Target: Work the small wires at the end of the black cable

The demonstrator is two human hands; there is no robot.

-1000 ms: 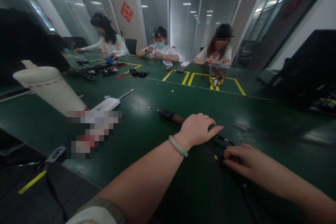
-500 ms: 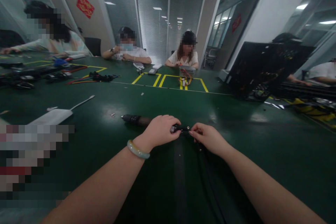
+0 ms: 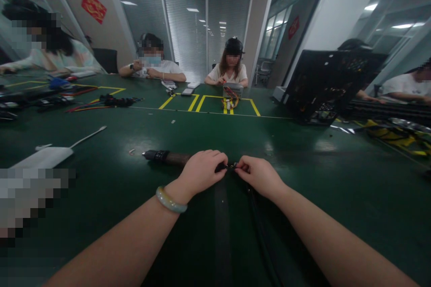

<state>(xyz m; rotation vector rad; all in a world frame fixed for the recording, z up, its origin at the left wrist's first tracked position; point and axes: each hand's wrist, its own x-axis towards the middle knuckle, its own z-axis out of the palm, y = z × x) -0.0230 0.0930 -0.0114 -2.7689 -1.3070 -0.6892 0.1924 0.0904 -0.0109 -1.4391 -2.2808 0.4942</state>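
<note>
Now dark tool (image 3: 177, 158) gripped, jutting leftward from left hand (image 3: 204, 169); right hand (image 3: 257, 174) just beside, pinching cable end (image 3: 235, 165).

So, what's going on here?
At a green table, a person's left hand holds a dark cylindrical tool. The right hand pinches what looks like the end of a black cable close to the tool's rear. Whether the two are joined is too small to tell. Other people sit across the table.

Green table (image 3: 336, 179) (yellow-taped) bears a dark tool (image 3: 175, 158).
</note>
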